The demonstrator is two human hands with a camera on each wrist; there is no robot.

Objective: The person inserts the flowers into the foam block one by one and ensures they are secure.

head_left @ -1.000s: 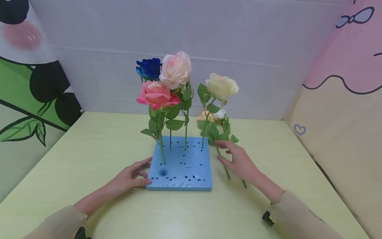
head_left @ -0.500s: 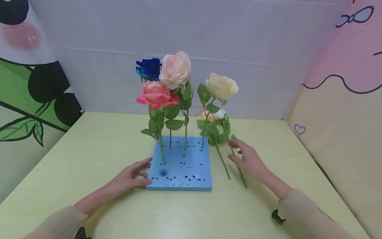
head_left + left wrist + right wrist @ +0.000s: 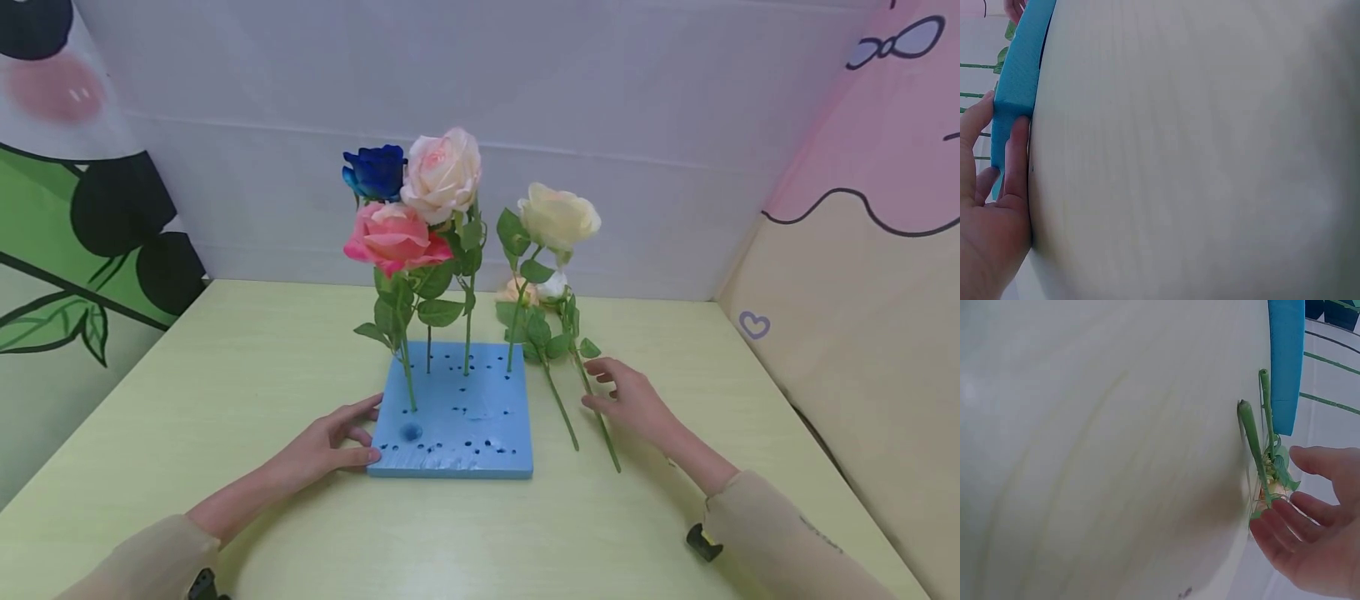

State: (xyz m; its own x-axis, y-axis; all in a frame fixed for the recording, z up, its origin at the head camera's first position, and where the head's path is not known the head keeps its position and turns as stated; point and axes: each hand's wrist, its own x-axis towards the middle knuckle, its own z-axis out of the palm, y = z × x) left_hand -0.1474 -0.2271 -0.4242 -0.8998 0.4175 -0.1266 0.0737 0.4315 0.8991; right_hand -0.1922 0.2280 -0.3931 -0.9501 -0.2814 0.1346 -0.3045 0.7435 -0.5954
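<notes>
On the table stands a blue foam board (image 3: 480,429) pierced with several small holes. My left hand (image 3: 341,437) rests against its left edge, thumb at the front corner and fingers along the side, as the left wrist view (image 3: 997,219) also shows. Right of the board lie two roses: a peach one (image 3: 522,292) and a white one (image 3: 553,285). My right hand (image 3: 630,398) is at the stem (image 3: 604,433) of the right-hand one, thumb and fingers apart. In the right wrist view its fingertips come close to that stem (image 3: 1252,434), palm bare.
Upright in the board are a blue rose (image 3: 375,172), a pale pink rose (image 3: 442,175), a deep pink rose (image 3: 395,237) and a cream rose (image 3: 558,218). Their leafy stems rise between the hands. A pale wall (image 3: 637,225) closes the table's far side.
My right hand has moved right, from the left lying stem to the right one, then slightly down along it. The left hand and the board have stayed in place.
</notes>
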